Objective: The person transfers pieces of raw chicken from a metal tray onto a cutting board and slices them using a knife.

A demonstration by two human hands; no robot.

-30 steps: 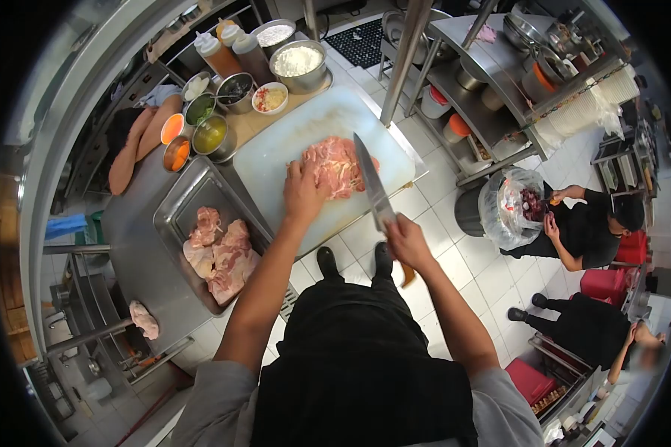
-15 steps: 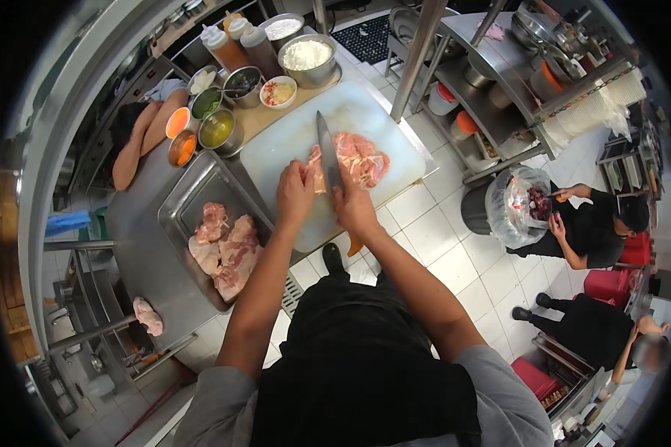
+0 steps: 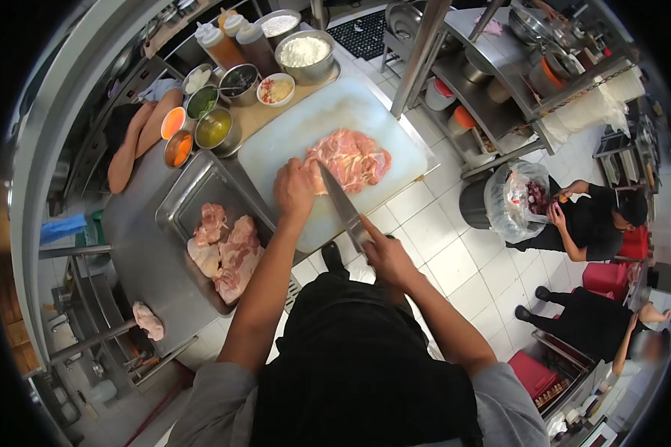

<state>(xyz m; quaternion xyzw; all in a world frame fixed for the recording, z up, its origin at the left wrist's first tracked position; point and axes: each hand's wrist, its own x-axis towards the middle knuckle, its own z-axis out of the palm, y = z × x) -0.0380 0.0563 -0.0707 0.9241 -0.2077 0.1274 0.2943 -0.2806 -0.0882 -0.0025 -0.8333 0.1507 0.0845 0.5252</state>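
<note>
While the right hand (image 3: 386, 257) keeps its fingers closed around the handle of a long knife (image 3: 341, 203), the left hand (image 3: 294, 190) rests at the left edge of a flat piece of raw meat (image 3: 354, 160). The right grip is narrow and firm in appearance, and the fingers cover most of the handle. The blade points away from the body and inclines to the left, so that its tip is over the left part of the meat, just beside the left fingers. Whether the edge touches the meat, I cannot tell. The left fingers are bent together, with their tips at the meat; whether they pinch it or only press on it, the view does not show. The meat lies spread on a pale cutting board (image 3: 276, 153), around its middle. To the left of the board, a metal tray (image 3: 201, 190) holds more raw pieces (image 3: 231, 261), and one small piece (image 3: 148, 320) lies outside it, near the corner of the metal table (image 3: 130, 238). Beyond the tray stand several small bowls (image 3: 216, 130), and behind the board a metal bowl of white powder (image 3: 306, 56). At the right, a co-worker (image 3: 600, 220) holds both hands near a bin lined with plastic (image 3: 507, 201).
</note>
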